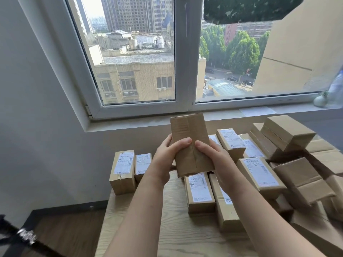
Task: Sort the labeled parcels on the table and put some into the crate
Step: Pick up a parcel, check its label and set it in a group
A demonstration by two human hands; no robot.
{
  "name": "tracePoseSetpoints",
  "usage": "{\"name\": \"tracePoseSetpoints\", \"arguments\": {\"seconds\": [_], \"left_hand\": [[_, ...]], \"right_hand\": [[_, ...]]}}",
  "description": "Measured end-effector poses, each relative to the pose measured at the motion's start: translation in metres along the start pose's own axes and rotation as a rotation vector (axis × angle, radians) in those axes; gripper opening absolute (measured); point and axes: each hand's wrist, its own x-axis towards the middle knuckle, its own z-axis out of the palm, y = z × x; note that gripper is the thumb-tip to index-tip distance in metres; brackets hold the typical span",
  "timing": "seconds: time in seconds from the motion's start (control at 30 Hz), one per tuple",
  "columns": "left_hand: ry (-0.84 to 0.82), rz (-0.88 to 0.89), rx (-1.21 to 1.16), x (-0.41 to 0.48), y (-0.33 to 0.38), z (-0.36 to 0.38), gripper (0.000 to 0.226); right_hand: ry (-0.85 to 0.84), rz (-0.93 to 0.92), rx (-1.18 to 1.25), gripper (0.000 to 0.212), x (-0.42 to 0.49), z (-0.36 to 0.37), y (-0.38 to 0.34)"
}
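Parcel of plain brown cardboard [187, 138], small and oblong, held above pale wooden table [176, 229], left hand [165, 160] and right hand [217, 160] curled round its lower half; probably light and stiff, best gripped by long sides.

Daylight comes through a wide white-framed window [137, 52] that looks out on tower blocks and green trees, with a pale wall [33, 108] at its left. On the sill [148, 122] at the far right stands what seems a small round vase [319, 101]. Below lies a pale wood-grain surface [176, 229], with dark wooden floor [65, 229] to its left.
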Motion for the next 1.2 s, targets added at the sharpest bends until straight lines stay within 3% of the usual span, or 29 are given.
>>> {"name": "tracePoseSetpoints", "arguments": {"seconds": [0.1,0.2,0.3,0.4,0.63,0.7,0.9,1.07,1.2], "left_hand": [[-0.01,-0.017,-0.012,0.002,0.001,-0.003,0.044],[-0.025,-0.065,-0.113,0.005,0.0,-0.008,0.068],[-0.057,-0.077,-0.169,0.005,-0.001,-0.009,0.073],[-0.062,-0.102,-0.224,0.001,0.001,-0.005,0.057],[0.231,0.048,-0.12,0.011,-0.005,-0.005,0.051],[0.219,0.038,-0.107,0.012,-0.006,-0.002,0.049],[0.174,-0.039,-0.132,0.015,-0.013,-0.003,0.099],[0.136,0.001,-0.213,0.019,-0.015,-0.008,0.095],[0.116,0.0,-0.212,0.02,-0.014,-0.009,0.108]], "right_hand": [[0.019,0.001,-0.016,0.041,0.001,-0.001,0.003],[0.149,0.071,0.059,0.057,0.004,-0.008,0.005],[0.127,0.126,0.022,0.046,0.004,-0.012,0.004],[0.119,0.117,-0.004,0.042,0.006,-0.012,0.004],[0.281,-0.05,-0.123,0.051,0.004,-0.01,-0.002],[0.295,-0.078,-0.199,0.052,0.004,-0.006,-0.001],[0.248,-0.097,-0.187,0.05,0.004,-0.003,-0.001],[0.064,0.062,-0.055,0.04,0.004,-0.001,-0.005],[0.04,0.044,-0.053,0.031,0.003,-0.003,-0.003]]}}
